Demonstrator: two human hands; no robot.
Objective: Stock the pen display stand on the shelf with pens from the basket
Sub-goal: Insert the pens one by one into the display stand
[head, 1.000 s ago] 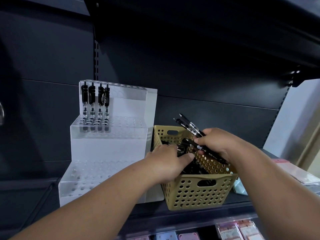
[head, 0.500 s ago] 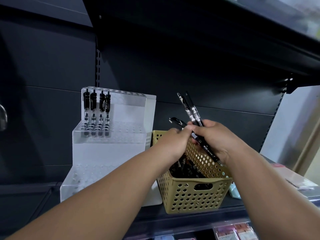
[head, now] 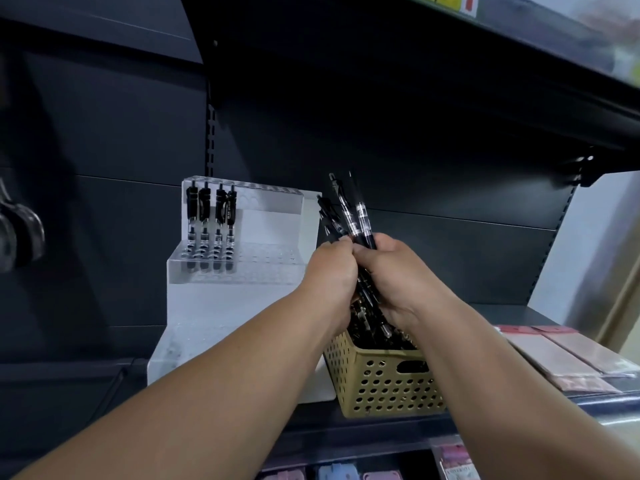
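Pens [head: 356,220] are sticking up in a small black-and-clear bunch above the basket [head: 388,386], and both hands are gripping them: the left hand [head: 332,271] is curling its fingers onto the bunch from the left, and the right hand [head: 398,275] is wrapping it from the right, the two touching at the knuckles. Loose pens [head: 370,327] are lying heaped in the tan perforated basket, and the wrists are covering much of its rim. Just beside the basket on its left, the pen display stand [head: 225,306], a frosted stepped block, is holding four pens [head: 211,230] upright at the left end of its upper tiers; the left forearm is crossing in front of its lower right corner. Stand and basket are sitting on a dark shelf [head: 346,434] against a dark back panel [head: 381,133], with an upper shelf [head: 519,46] hanging overhead. Flat pinkish packets [head: 561,358] are lying to the right of the basket. Blurred metal pieces [head: 17,230] are hanging at the left edge, too smeared to name. Pastel goods [head: 332,474] below the shelf lip are being cut off by the bottom edge. Fingers are hiding how many pens are in the bunch.
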